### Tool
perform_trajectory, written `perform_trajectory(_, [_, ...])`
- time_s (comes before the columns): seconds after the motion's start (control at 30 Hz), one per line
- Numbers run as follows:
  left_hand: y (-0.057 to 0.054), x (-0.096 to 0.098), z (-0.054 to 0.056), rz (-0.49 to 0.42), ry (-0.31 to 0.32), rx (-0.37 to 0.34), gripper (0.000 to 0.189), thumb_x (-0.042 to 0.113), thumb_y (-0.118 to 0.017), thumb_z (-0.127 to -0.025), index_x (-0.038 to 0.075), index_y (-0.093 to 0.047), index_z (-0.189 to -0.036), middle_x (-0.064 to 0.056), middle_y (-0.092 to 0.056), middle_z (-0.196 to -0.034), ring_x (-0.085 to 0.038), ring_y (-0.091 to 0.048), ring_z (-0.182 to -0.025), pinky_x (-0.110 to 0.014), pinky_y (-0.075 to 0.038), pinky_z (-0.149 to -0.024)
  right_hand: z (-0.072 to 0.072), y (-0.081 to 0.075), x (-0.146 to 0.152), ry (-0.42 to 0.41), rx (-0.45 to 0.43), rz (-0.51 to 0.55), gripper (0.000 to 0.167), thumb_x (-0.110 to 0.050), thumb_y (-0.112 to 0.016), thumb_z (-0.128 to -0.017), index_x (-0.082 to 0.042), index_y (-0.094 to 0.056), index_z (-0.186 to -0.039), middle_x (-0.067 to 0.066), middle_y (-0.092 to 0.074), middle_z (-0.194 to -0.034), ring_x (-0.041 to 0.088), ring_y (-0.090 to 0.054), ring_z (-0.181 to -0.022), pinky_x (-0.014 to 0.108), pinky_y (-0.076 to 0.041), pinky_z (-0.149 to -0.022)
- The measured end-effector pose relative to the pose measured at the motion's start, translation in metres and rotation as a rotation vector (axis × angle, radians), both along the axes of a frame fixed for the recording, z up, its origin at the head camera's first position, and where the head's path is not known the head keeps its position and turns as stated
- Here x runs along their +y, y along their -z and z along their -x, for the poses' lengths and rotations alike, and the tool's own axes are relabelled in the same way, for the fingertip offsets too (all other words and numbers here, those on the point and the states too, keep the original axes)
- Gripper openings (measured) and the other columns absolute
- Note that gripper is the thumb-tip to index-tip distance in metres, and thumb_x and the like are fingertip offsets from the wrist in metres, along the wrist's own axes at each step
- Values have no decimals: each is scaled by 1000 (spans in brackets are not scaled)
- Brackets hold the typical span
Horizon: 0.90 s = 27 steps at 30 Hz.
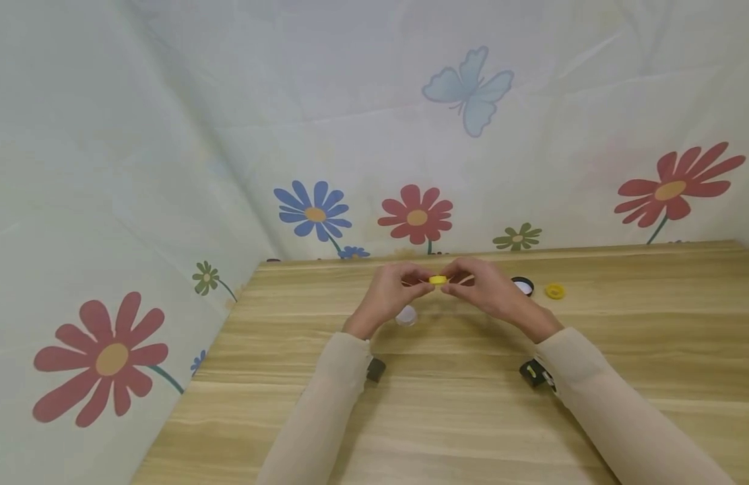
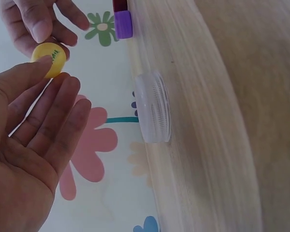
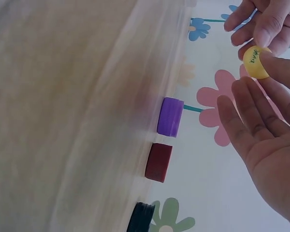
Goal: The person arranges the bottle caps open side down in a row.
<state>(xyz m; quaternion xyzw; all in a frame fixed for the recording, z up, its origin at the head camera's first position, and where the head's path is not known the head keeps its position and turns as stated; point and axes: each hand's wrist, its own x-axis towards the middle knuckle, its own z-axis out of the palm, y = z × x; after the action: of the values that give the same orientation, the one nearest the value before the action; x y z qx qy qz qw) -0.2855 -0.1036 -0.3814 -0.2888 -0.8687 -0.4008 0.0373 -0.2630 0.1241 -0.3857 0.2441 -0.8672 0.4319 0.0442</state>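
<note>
Probably light and stiff, the small, round, yellow plastic cap (image 1: 438, 279) is above the desk (image 1: 447, 424), toward its far edge, pinched by the fingers of both the left hand (image 1: 389, 291) and right hand (image 1: 486, 288); its smooth printed face could slip, so the rim seems surer.

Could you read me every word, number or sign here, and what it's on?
No text is readable.
Held yellow cap: green marks like lettering, too blurred.
Other yellow cap: too small to tell.
Right wrist device: a yellowish mark, too small.
Purple cap, red cap, clear lid: no writing shows.
</note>
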Motion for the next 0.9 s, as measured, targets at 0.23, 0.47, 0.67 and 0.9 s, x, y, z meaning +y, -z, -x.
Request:
perform_trajectory(0.23, [0, -1, -1, -4, -21, -20, 17, 11, -80, -97, 5, -80, -113, -3, -79, -107, -16, -74, -96, -27, -59, -87, 0, 2, 0, 2, 3, 14, 21, -10, -73, -102, -2, -72, -121, 10, -73, -116, 30, -70, -109, 52, -57, -98])
perform_trajectory(0.47, [0, 0, -2, -9, -28, -32, 18, 13, -78, -99, 7, -79, -117, -1, -79, -106, -16, -74, -97, -27, -59, -87, 1, 3, 0, 13, 0, 26, 19, -9, -72, -103, -3, -72, -121, 10, -74, -114, 28, -70, -106, 52, -57, -97])
perform_trajectory(0.67, [2, 1, -1, -32, -4, -20, 24, 9, -79, -98, 7, -76, -122, -2, -79, -103, -15, -74, -93, -27, -59, -85, 1, 2, 0, 23, 2, 34, 20, -11, -70, -104, -3, -72, -122, 8, -75, -111, 25, -70, -101, 48, -59, -91])
perform_trajectory(0.9, [3, 2, 0, -49, 30, -10, 35, 5, -81, -95, 7, -74, -129, -6, -78, -102, -15, -76, -90, -26, -60, -83, 0, 1, 1, 26, -25, 58, 22, -10, -68, -105, -1, -70, -125, 10, -75, -110, 28, -71, -100, 39, -62, -79])
